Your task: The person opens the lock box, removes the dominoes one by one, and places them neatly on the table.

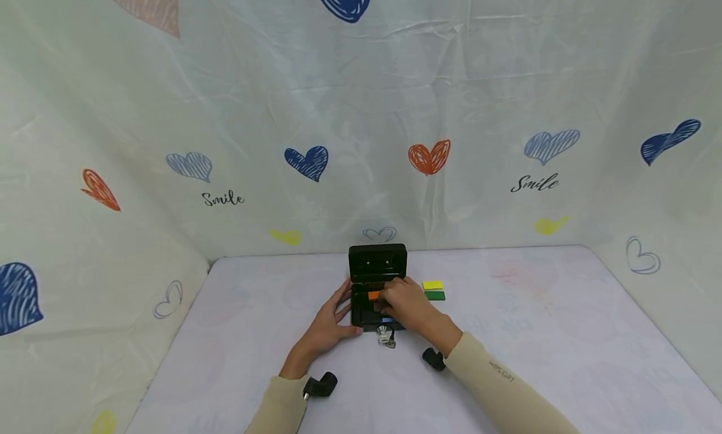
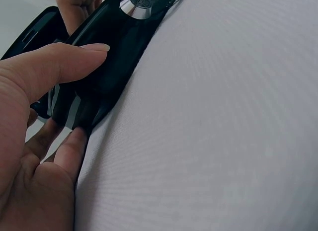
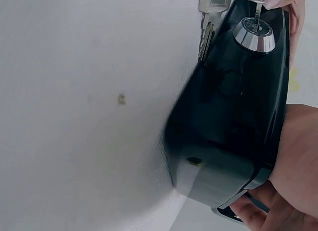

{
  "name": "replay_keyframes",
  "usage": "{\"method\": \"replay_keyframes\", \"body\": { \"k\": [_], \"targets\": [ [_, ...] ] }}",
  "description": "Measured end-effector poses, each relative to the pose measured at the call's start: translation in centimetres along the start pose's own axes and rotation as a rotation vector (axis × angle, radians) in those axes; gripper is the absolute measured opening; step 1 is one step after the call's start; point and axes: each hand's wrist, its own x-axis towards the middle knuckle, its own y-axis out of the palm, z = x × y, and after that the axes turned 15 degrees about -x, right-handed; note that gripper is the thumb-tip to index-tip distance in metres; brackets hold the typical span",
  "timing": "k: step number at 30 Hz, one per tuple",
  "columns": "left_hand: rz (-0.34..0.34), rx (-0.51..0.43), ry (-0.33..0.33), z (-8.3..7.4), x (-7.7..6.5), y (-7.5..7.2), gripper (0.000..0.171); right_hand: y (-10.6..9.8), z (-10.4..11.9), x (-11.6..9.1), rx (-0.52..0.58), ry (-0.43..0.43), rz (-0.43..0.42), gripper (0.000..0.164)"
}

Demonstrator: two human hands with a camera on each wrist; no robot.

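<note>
A small black cash box (image 1: 355, 322) stands on the table with its lid (image 1: 377, 256) raised at the back. My left hand (image 1: 327, 327) holds its front left corner, the thumb (image 2: 74, 62) on the front face and the fingers along the side. Over the right wall my right hand (image 1: 408, 303) reaches in with bent fingers; I cannot tell whether they hold anything. An orange block (image 1: 373, 295) shows inside, beside the right fingers, and a blue piece (image 1: 388, 320) lies near the front wall. A key sits in the round silver lock (image 3: 254, 35).
Right of the box lie a yellow block (image 1: 432, 285) and a green block (image 1: 435, 295) on the white-covered table (image 1: 507, 333). More keys (image 1: 387, 338) hang at the box's front. A pale curtain with printed hearts (image 1: 429, 95) rises behind the table.
</note>
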Motion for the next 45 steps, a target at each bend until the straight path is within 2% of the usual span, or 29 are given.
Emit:
{"method": "replay_keyframes", "body": {
  "k": [5, 15, 20, 36, 45],
  "targets": [
    [-0.009, -0.015, -0.019, 0.1, 0.0, 0.1, 0.113, -0.1, -0.2, -0.2, -0.001, -0.001, -0.011, 0.021],
    [-0.012, -0.021, -0.012, 0.1, 0.0, 0.2, 0.113, -1.4, -0.8, -1.5, 0.021, -0.016, -0.131, 0.017],
    [-0.017, -0.001, -0.014, 0.2, 0.1, 0.2, 0.112, -2.1, -1.4, -2.3, 0.035, 0.004, -0.184, 0.018],
    [-0.022, -0.02, -0.019, 0.0, 0.1, 0.1, 0.108, -2.9, -3.6, -4.8, 0.027, 0.091, -0.257, 0.023],
    [-0.02, -0.028, -0.025, 0.0, 0.1, 0.1, 0.107, -2.9, -4.8, -6.4, 0.043, 0.104, -0.294, 0.025]
  ]
}}
